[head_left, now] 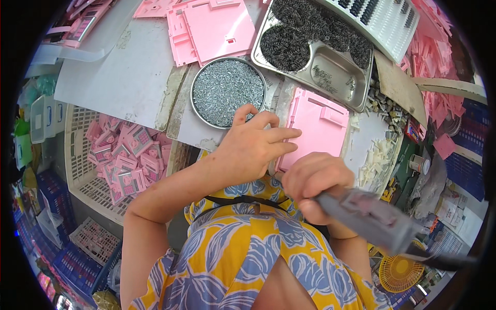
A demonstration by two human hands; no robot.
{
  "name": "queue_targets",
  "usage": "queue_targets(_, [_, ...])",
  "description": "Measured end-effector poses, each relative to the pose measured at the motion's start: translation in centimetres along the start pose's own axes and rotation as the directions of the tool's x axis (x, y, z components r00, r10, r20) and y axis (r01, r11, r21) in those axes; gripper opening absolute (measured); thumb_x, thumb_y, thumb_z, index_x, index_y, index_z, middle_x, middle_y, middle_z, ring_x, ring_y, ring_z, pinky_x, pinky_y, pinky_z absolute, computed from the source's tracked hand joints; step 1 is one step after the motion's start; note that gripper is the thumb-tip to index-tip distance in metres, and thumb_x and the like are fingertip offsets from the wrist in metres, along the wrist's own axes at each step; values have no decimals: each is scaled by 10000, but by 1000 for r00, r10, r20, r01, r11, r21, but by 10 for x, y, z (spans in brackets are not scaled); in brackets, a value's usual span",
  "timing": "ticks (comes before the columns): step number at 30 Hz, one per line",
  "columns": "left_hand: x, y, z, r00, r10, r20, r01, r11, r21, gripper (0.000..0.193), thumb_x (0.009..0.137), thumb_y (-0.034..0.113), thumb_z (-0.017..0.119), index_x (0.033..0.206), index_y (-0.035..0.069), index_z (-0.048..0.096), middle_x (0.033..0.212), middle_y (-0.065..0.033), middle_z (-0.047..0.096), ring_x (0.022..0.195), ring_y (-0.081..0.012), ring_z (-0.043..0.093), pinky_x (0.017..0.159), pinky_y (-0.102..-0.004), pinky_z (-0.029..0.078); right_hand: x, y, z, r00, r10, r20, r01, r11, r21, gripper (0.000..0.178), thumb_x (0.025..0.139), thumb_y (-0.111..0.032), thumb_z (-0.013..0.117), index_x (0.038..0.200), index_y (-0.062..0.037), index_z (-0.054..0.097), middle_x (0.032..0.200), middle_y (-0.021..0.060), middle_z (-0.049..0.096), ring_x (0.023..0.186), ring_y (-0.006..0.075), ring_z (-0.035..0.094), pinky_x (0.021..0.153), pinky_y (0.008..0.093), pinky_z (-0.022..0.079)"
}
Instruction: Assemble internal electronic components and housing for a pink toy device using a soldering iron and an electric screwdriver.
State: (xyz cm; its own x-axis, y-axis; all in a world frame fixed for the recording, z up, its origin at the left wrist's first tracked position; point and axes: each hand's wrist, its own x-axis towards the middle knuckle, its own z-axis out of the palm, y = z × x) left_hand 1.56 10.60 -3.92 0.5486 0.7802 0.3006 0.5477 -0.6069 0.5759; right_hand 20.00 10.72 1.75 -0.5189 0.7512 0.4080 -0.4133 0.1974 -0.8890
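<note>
A pink plastic panel with a small raised catch near its far right lies on the bench in front of me. My left hand is at its left edge, fingers spread, two fingertips stretched out onto the pink plastic. The fingers of my right hand are wrapped round a dark grey electric screwdriver, its body slanting down to the right. The tool's front end is covered by my hand, close to the panel's near left corner. Just beyond my left hand stands a round metal dish of small silvery screws.
A steel tray of dark springs sits behind the panel, beside a white perforated tray. More pink panels lie at the back. A cream basket of pink assembled pieces stands left. Small white plastic parts lie right.
</note>
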Motion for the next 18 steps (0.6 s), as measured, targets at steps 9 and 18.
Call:
queue_targets(9, [50, -1, 16, 979, -28, -203, 4, 993, -117, 313, 735, 163, 715, 1041, 106, 743, 1135, -46, 659, 1093, -255, 572, 986, -488, 378, 0, -3, 1, 999, -6, -36, 0, 990, -142, 185, 793, -50, 767, 858, -62, 594, 606, 52, 582, 459, 218, 550, 462, 342, 483])
queue_targets(18, [83, 49, -16, 905, 308, -292, -305, 951, 58, 203, 796, 194, 612, 914, 43, 680, 1024, -132, 653, 913, -325, 636, 866, -449, 505, 29, -117, -39, 946, -323, 35, 198, 659, 726, 252, 744, -25, 777, 880, -98, 579, 523, -26, 588, 406, 47, 536, 426, 210, 483])
